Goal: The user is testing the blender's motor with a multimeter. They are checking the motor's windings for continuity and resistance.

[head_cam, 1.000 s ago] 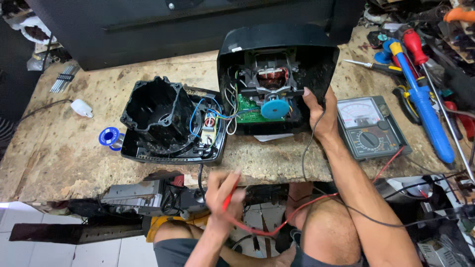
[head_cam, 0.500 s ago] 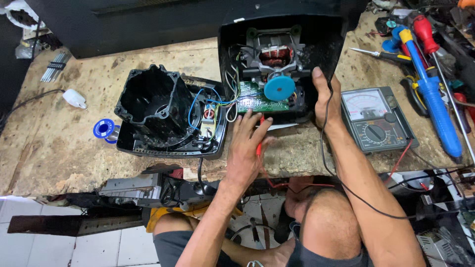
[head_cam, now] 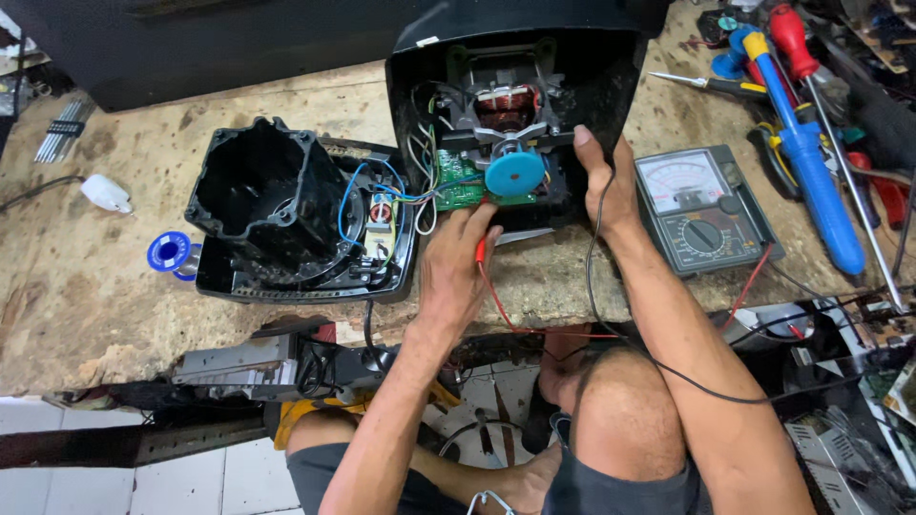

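Fingers first: the left hand (head_cam: 456, 272) has its fingers curled around a red test probe (head_cam: 480, 251), pinching it near the tip, with the fingertips pushed up against the lower edge of the green circuit board (head_cam: 460, 184). The red lead (head_cam: 501, 305) trails down from that hand over the bench edge. The right hand (head_cam: 606, 186) has its fingers reaching into the open black appliance housing (head_cam: 611, 81), just right of the blue round disc (head_cam: 515, 173); a black lead (head_cam: 593, 277) runs down from under that palm, but whether those fingers are closed on a probe cannot be told from here. The housing lies on its side on the worn wooden bench (head_cam: 114, 277), its motor with copper windings (head_cam: 504, 103) exposed just above the disc, right between the two hands. The analog multimeter (head_cam: 704, 212) sits just beside the right wrist, to its right. Left of the hands lies the removed black inner part (head_cam: 262, 195) on its base, joined by blue wires (head_cam: 382, 186) to the board. A blue solder spool (head_cam: 170, 253) rests near it. Blue-handled tools (head_cam: 811, 181) lie well off to the right.
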